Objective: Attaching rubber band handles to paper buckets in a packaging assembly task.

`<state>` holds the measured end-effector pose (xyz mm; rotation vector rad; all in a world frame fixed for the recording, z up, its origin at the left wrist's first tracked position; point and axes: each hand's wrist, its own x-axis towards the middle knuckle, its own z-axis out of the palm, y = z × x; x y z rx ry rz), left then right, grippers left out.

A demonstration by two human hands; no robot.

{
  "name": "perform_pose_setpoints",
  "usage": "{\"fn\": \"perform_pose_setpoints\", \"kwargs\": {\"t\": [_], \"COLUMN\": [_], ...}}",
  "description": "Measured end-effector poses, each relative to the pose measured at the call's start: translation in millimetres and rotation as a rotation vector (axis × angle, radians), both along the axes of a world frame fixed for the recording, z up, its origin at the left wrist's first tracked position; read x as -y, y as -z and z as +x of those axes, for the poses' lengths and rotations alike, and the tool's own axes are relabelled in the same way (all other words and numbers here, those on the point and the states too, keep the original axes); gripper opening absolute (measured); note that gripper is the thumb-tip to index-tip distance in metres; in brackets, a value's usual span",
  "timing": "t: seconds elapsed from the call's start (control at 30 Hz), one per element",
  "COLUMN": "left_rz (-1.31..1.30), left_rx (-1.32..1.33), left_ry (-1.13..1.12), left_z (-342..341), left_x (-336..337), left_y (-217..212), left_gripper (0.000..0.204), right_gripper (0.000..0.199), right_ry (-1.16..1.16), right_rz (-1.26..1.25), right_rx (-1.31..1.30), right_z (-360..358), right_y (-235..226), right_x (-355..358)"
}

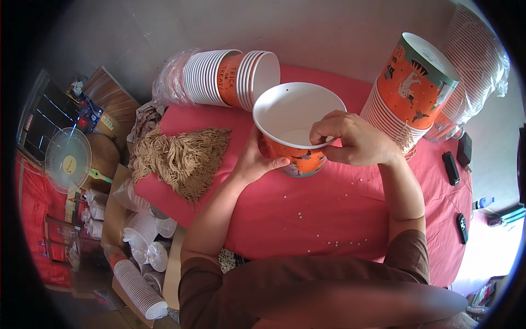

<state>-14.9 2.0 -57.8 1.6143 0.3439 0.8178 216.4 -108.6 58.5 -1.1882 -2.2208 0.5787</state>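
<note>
A white-lined paper bucket [285, 112] with an orange printed outside stands upright on the pink-covered table. A small dark hole shows in its far wall just under the rim. My left hand [257, 162] wraps round the bucket's left side, thumb across the front. At the near right rim my right hand [356, 137] is closed, its curled fingers reaching over into the bucket and its thumb outside. Whatever lies between those fingertips is hidden. To the left, a bundle of tan cords [183, 156] is spread on the table.
Nested orange buckets [233, 79] lie sideways at the back left. A tall upside-down stack [411, 88] stands at right, beside plastic-wrapped buckets [471, 66]. Small white dots [299, 215] dot the pink cloth [263, 236]. A remote [462, 227] lies at the right edge; a cardboard box [175, 268] stands lower left.
</note>
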Motion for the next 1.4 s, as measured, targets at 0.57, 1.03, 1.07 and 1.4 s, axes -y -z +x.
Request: {"fn": "perform_pose_setpoints", "kwargs": {"t": [0.57, 1.03, 1.07, 1.4], "left_rz": [0.056, 0.062, 0.059, 0.093], "left_rx": [0.003, 0.048, 0.060, 0.021], "left_ry": [-0.047, -0.048, -0.043, -0.073], "left_z": [-1.1, 1.1, 1.4, 1.1], "left_x": [-4.9, -10.9, -10.7, -12.3], "left_y": [10.1, 19.1, 19.3, 21.6], "left_gripper": [0.115, 0.113, 0.113, 0.114], "right_gripper": [0.014, 0.010, 0.009, 0.009], "right_ry": [0.019, 0.037, 0.036, 0.080], "right_rz": [0.062, 0.103, 0.098, 0.084], "right_rx": [-0.002, 0.044, 0.064, 0.122], "right_z": [-6.5, -8.6, -8.4, -11.3], "right_y": [7.5, 15.9, 16.6, 18.8], "right_x": [-5.0, -9.5, -9.5, -7.0]}}
